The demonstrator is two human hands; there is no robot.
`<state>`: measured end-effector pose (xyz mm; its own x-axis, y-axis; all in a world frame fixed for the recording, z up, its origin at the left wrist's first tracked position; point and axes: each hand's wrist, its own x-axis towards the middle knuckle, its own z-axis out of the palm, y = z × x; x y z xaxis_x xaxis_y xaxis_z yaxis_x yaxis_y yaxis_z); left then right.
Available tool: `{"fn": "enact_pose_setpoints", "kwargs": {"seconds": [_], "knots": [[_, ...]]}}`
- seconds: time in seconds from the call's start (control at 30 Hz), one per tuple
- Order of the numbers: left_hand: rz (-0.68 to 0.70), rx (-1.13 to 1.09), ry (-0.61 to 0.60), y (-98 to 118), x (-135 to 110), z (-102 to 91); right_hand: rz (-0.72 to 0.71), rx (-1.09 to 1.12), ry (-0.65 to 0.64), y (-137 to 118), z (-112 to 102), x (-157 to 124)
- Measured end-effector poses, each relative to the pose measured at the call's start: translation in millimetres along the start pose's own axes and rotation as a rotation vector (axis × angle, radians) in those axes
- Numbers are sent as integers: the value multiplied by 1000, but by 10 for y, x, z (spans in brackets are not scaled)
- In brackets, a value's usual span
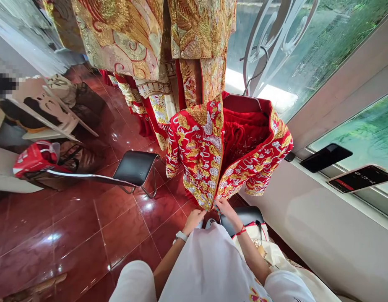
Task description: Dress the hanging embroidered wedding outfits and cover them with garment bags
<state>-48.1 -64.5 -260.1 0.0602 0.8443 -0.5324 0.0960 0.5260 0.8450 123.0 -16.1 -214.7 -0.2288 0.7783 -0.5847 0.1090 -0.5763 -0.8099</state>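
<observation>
A red jacket [198, 153] with gold and silver embroidery hangs in front of me on a hanger [244, 97], its front parted at the top over a red lining. My left hand [194, 221], with a pale band at the wrist, is closed at the bottom corner of the front edge. Close beside it, my right hand [227, 211], with a red cord on the wrist, pinches the lower hem at the other front panel. Both sets of fingertips are partly hidden, so any small fastening between them cannot be made out.
Gold embroidered garments [124, 37] hang behind the jacket. A black-seated chair [135, 167] stands to the left, another black seat [242, 216] close by on the right. Two phones, one black [326, 157] and one showing a timer [362, 178], lie on the windowsill.
</observation>
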Motion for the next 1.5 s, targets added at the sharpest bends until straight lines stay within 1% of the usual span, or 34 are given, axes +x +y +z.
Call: {"fn": "enact_pose_setpoints", "kwargs": {"seconds": [0.07,0.13,0.2,0.27,0.37,0.47,0.6,0.7,0.77,0.87,0.93,1.0,1.07,1.17,1.23,1.27,1.33,1.4,1.47,1.5], "knots": [[78,214,59,165,-45,47,9,4,-19,44,52,-44],[201,530,109,361,-55,133,15,8,-47,50,54,-78],[297,798,114,530,-31,225,20,5,-82,21,12,-99],[320,888,88,633,10,291,26,1,-120,-19,-35,-113],[326,898,76,669,68,321,34,22,-155,-78,-49,-128],[336,895,87,651,127,309,23,85,-147,-187,-34,-117],[348,862,128,637,192,291,-54,185,-94,-494,-133,-48],[352,844,153,660,192,282,-108,214,-59,-696,-193,-9],[354,852,188,722,177,278,-118,216,-41,-731,-146,-14],[387,893,236,895,184,283,-109,221,-24,-665,19,-66],[437,939,231,1016,217,299,-110,228,-18,-636,104,-117],[485,982,227,1089,258,327,-120,236,-25,-695,103,-163],[508,992,262,1097,288,365,-134,242,-39,-862,13,-195],[512,970,333,1041,298,413,-179,249,-44,-1226,-191,-216],[519,967,347,1029,288,425,-241,224,-23,-1432,-275,-228],[526,965,351,1046,280,425,-275,201,1,-1500,-285,-235],[550,943,388,1136,267,420,-323,154,65,-1554,-242,-250],[591,909,444,1291,264,419,-337,133,114,-1524,-155,-261],[637,907,470,1473,278,425,-333,132,122,-1464,-78,-269],[657,924,464,1557,290,431,-332,132,120,-1438,-56,-272]]}}
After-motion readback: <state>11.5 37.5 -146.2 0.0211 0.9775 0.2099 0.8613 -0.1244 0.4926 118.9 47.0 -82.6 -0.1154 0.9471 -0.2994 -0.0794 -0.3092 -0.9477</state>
